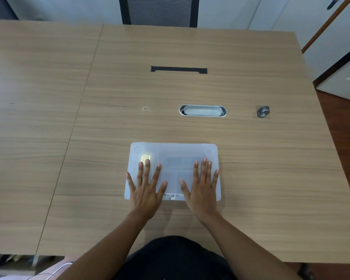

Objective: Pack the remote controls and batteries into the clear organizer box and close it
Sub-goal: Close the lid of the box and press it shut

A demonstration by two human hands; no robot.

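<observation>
Both forearms reach out from the near edge of the table (pixel 49 138), bare, with dark clothing showing between them at the bottom. Starting from the left, the left hand (pixel 144 188) lies flat, palm down, fingers spread wide, on the left half of the organizer box (pixel 173 152). Just past its fingertips a small yellowish object (pixel 145 158) shows through the frosted lid; I cannot tell what it is. The lid is down on the box, and faint outlines of compartments and a greyish shape can be made out beneath it, too blurred to name. A barcode sticker (pixel 173 196) sits on the near edge of the box, between the two hands. The right hand (pixel 202 188) lies flat on the right half of the lid in the same way, fingers spread, thumb pointing inward. Neither hand grips anything; both simply rest on the lid.

The box sits on the table close to the person, roughly centred. Farther back lies a black slot (pixel 178 69), and nearer, to its right, an oval metal cable port (pixel 202 111). Well to the right of that is a small grey object (pixel 263 111). A mesh-backed chair (pixel 159 11) stands at the far side.
</observation>
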